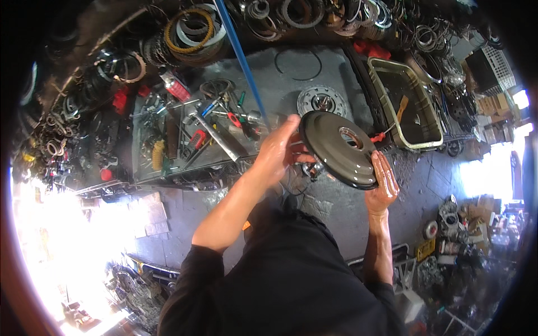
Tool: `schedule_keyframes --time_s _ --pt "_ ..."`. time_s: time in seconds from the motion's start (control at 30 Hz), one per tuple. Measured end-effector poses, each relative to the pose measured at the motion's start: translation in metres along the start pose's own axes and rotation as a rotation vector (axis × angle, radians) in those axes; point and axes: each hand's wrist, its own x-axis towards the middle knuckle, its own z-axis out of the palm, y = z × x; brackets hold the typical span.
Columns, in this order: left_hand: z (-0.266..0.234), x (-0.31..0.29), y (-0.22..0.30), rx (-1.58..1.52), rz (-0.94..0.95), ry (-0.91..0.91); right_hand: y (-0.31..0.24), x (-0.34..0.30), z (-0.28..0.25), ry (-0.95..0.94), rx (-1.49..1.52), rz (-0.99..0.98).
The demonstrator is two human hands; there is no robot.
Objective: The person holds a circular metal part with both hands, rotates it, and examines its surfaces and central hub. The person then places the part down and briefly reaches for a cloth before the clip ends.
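Between my hands is a round, dark grey metal drum-like cover (330,143), oily and shiny, with a hole in its middle and a black rim. It is tilted and held up in front of the bench's near edge. My left hand (278,148) grips its left rim, some fingers hidden behind it. On the right rim, my right hand (383,179) presses with fingers stretched along the edge, wet with oil. Beyond the cover, a silver perforated clutch drum (322,102) lies on the metal bench top (246,70), partly hidden by the cover. A thin dark ring (298,64) lies farther back.
A blue pole (241,56) slants down to the bench. Wrenches and other tools (213,134) litter its left side, near a red spray can (175,85). A shallow oily tub (406,103) sits at right. Stacked rings (190,31) line the back; parts and boxes (476,224) crowd the right floor.
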Motion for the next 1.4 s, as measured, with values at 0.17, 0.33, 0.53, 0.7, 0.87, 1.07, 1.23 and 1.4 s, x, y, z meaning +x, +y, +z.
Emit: schedule_keyframes --time_s 0.17,0.33,0.53,0.7,0.87,1.07,1.23,1.4 --pt "-0.035 0.026 -0.018 0.11 -0.191 0.077 -0.002 0.002 -0.008 -0.116 -0.108 -0.06" --pt "-0.059 0.036 -0.039 0.0 -0.108 -0.066 0.012 -0.006 0.011 -0.164 0.222 0.631" --pt "-0.063 0.068 -0.03 0.265 0.097 -0.014 0.073 0.006 0.035 -0.217 1.151 0.946" --pt "-0.045 0.11 -0.022 0.632 0.221 0.201 0.138 0.062 0.078 -0.324 0.944 1.023" --pt "-0.027 0.157 -0.022 0.793 0.285 0.418 0.184 0.108 0.126 -0.405 0.835 0.952" --pt "-0.033 0.185 -0.038 0.772 0.227 0.511 0.206 0.111 0.156 -0.516 0.828 0.987" --pt "-0.028 0.174 -0.04 0.968 0.4 0.413 0.211 0.086 0.146 -0.351 0.88 1.028" --pt "0.008 0.15 -0.064 0.959 0.378 0.334 0.226 0.037 0.131 0.051 0.827 1.595"
